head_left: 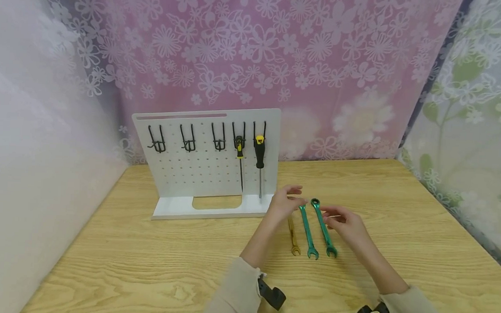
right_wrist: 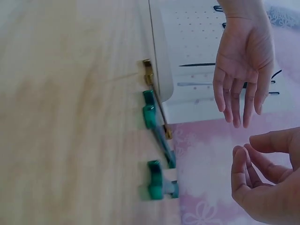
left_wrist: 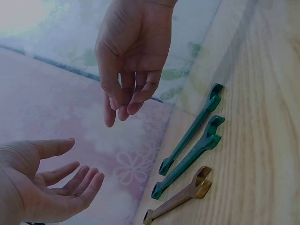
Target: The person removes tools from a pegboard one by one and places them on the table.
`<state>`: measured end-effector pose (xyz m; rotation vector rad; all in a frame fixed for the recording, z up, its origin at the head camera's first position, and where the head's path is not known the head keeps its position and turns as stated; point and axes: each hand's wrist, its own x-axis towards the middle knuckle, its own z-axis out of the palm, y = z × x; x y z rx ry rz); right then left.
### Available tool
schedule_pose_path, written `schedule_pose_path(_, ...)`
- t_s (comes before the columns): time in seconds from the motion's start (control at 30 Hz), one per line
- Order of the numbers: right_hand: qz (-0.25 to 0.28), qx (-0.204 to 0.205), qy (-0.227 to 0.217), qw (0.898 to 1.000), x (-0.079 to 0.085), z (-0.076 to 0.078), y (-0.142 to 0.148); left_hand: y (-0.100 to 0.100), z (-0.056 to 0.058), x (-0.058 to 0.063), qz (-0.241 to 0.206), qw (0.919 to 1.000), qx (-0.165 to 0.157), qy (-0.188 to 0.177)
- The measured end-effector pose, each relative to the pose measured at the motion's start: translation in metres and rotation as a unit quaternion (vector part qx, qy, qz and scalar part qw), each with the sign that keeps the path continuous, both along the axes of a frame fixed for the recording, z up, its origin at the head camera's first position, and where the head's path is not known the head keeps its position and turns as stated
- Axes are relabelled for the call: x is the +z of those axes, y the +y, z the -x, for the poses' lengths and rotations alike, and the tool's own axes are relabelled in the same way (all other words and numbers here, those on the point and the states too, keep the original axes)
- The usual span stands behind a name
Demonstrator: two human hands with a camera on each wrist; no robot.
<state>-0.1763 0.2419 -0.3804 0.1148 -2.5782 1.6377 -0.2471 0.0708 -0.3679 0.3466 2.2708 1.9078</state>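
Note:
Three wrenches lie side by side on the wooden table in the head view: a gold wrench (head_left: 292,235), a middle green wrench (head_left: 307,230) and a right green wrench (head_left: 324,230). Over the far ends of the gold and middle ones hovers my left hand (head_left: 284,204), its fingers relaxed and holding nothing. My right hand (head_left: 348,226) is beside the right green wrench, fingers loosely bent. Both wrist views show air between the left hand (left_wrist: 56,183), the right hand (right_wrist: 269,171) and the tools.
A white pegboard (head_left: 182,172) stands behind the wrenches, to the left. Two black-and-yellow screwdrivers, a thin one (head_left: 240,158) and a thicker one (head_left: 260,154), hang from its right hooks. Three hook pairs (head_left: 188,142) at left carry nothing. Floral curtains (head_left: 259,59) surround the table.

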Motion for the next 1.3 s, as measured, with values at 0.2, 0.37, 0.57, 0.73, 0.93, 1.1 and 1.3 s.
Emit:
schedule_pose_path(0.2, 0.013, 0.024, 0.005, 1.0, 0.015, 0.009, -0.017, -0.029, 0.014, 0.01, -0.024, 0.9978, 0.043, 0.043)
schedule_pose_path(0.37, 0.028, 0.043, 0.018, 0.999, 0.028, 0.02, -0.037, -0.059, 0.026, 0.017, -0.061, 0.9911, 0.104, 0.056)
schedule_pose_path(0.57, 0.052, 0.069, 0.021, 0.996, 0.034, 0.039, -0.067, -0.092, 0.038, 0.024, -0.056, 0.9796, 0.175, 0.083)
schedule_pose_path(0.73, 0.079, 0.08, 0.009, 0.994, 0.037, 0.056, -0.096, -0.108, 0.051, 0.026, -0.043, 0.9689, 0.223, 0.098)
schedule_pose_path(0.93, 0.068, 0.079, 0.007, 0.994, 0.033, 0.08, -0.13, -0.115, 0.064, 0.026, -0.035, 0.9633, 0.233, 0.128)
schedule_pose_path(1.1, 0.07, 0.075, -0.023, 0.995, 0.024, 0.097, -0.153, -0.115, 0.07, 0.026, -0.034, 0.9649, 0.227, 0.128)
schedule_pose_path(1.3, 0.052, 0.066, -0.055, 0.995, 0.015, 0.111, -0.168, -0.116, 0.075, 0.023, -0.045, 0.9678, 0.214, 0.124)
